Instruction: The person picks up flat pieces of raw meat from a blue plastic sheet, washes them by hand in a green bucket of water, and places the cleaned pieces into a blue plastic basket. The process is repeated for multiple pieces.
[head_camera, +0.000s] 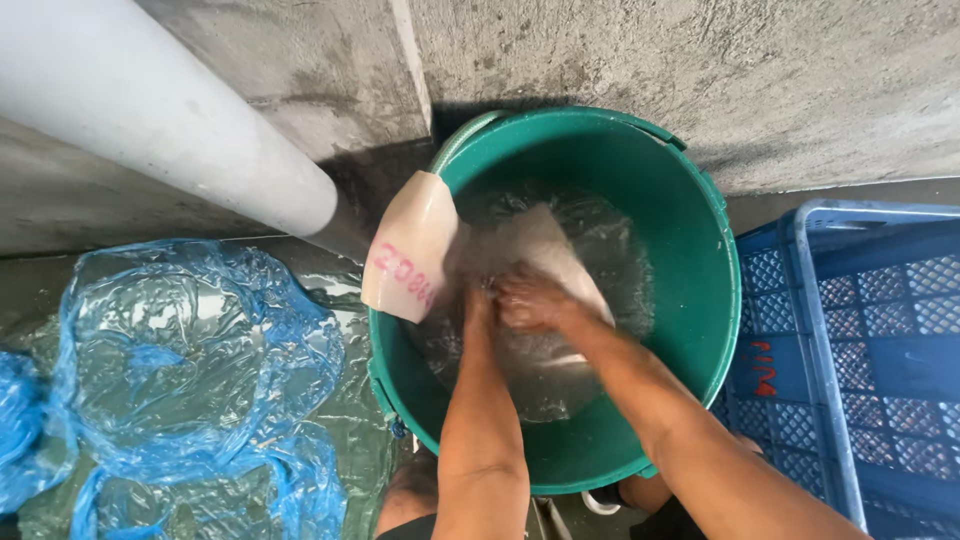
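A round green bucket (700, 230) holds soapy water with a pale cloth (545, 240) in it. One end of the cloth (410, 255), with pink marks, hangs over the bucket's left rim. My left hand (478, 300) and my right hand (525, 300) are pressed together in the water at the bucket's middle, both closed on the wet cloth. The fingers are partly hidden by water and foam.
A blue plastic crate (860, 330) stands close against the bucket's right side. Crumpled blue plastic sheeting (190, 370) lies on the wet floor to the left. A thick white pipe (150, 110) slants down at upper left. Concrete wall (700, 60) rises behind.
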